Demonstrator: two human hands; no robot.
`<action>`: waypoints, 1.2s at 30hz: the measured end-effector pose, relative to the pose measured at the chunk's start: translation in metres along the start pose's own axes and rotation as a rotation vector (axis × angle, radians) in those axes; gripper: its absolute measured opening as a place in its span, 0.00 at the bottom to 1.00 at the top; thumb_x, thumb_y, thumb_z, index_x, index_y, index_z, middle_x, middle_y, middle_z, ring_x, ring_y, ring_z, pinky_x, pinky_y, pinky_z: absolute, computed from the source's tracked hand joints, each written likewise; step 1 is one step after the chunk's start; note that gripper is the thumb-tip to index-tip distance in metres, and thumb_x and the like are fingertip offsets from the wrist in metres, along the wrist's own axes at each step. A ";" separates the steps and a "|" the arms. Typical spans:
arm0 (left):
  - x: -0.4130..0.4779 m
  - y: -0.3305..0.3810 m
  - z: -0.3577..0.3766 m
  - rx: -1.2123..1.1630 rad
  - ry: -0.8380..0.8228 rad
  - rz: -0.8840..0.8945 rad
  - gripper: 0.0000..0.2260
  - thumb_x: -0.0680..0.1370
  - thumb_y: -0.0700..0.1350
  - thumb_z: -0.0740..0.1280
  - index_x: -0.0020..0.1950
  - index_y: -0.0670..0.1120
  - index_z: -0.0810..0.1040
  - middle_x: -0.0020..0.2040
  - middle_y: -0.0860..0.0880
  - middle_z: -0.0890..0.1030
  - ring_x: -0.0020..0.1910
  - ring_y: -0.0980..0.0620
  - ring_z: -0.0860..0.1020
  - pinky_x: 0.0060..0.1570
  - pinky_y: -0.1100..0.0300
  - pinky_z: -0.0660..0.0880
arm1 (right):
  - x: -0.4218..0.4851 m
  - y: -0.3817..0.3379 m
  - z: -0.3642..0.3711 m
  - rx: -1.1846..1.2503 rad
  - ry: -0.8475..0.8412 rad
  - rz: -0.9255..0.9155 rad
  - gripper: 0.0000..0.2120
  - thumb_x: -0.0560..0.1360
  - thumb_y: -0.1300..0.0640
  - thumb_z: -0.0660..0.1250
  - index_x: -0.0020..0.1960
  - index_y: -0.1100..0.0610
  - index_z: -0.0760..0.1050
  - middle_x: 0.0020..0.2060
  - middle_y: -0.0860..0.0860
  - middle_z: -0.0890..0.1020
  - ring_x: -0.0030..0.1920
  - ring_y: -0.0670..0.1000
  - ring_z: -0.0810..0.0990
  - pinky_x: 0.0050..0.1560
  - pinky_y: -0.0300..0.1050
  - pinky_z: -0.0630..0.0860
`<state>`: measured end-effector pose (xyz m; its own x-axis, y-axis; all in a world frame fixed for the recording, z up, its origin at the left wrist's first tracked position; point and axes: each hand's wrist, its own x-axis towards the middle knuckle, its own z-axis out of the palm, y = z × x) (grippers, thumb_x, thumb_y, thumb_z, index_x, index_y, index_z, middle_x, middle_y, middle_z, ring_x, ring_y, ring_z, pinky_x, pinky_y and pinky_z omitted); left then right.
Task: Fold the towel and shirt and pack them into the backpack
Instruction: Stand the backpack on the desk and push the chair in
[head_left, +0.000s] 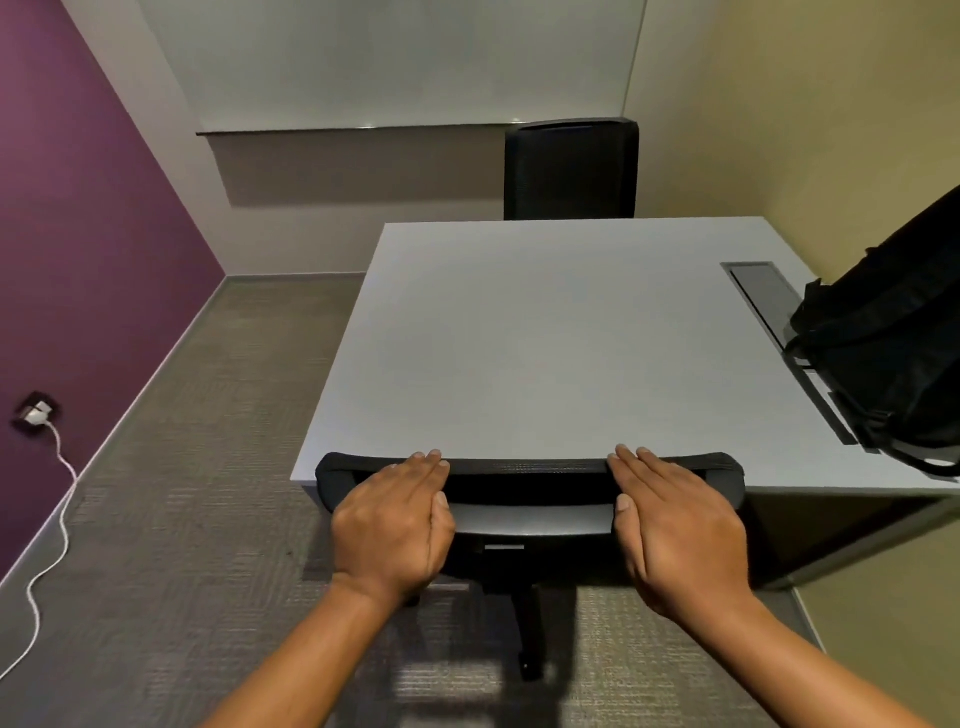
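Fingers (423, 470) straight, my left hand (389, 525) and right hand (680, 535) press the chair back (524, 466); a shove, I judge, may jolt the table (545, 338) beyond them, tipping the backpack (893, 353).

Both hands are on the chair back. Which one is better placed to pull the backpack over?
Right, probably. The backpack sits at the right edge of the table, nearer the right hand; the left hand would have to cross over. Both rest flat on the near chair and hold nothing.
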<state>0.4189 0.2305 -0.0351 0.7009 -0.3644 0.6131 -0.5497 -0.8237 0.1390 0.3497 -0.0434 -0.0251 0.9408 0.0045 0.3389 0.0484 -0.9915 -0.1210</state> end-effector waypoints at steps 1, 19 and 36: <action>0.002 -0.006 0.000 -0.002 0.003 0.008 0.18 0.77 0.46 0.57 0.54 0.43 0.85 0.54 0.47 0.84 0.54 0.50 0.83 0.55 0.55 0.78 | 0.002 -0.003 0.003 -0.001 0.011 0.003 0.23 0.79 0.51 0.52 0.64 0.58 0.80 0.61 0.53 0.82 0.64 0.53 0.79 0.65 0.48 0.70; -0.001 -0.012 0.003 -0.096 -0.024 -0.006 0.18 0.77 0.46 0.57 0.54 0.43 0.85 0.55 0.47 0.84 0.55 0.51 0.82 0.56 0.55 0.78 | 0.005 -0.011 0.004 -0.006 0.096 0.015 0.23 0.78 0.52 0.52 0.61 0.59 0.81 0.59 0.54 0.83 0.62 0.54 0.80 0.63 0.48 0.70; 0.016 0.006 -0.033 -0.086 -0.355 -0.195 0.24 0.77 0.53 0.51 0.58 0.48 0.83 0.58 0.51 0.83 0.59 0.53 0.80 0.59 0.57 0.74 | 0.011 -0.029 -0.030 0.052 -0.206 0.070 0.32 0.78 0.45 0.41 0.74 0.53 0.68 0.73 0.49 0.71 0.75 0.49 0.65 0.73 0.39 0.52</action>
<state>0.4113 0.2339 0.0011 0.9005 -0.3448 0.2649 -0.4168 -0.8583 0.2995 0.3485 -0.0186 0.0103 0.9909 -0.0324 0.1305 -0.0074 -0.9823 -0.1872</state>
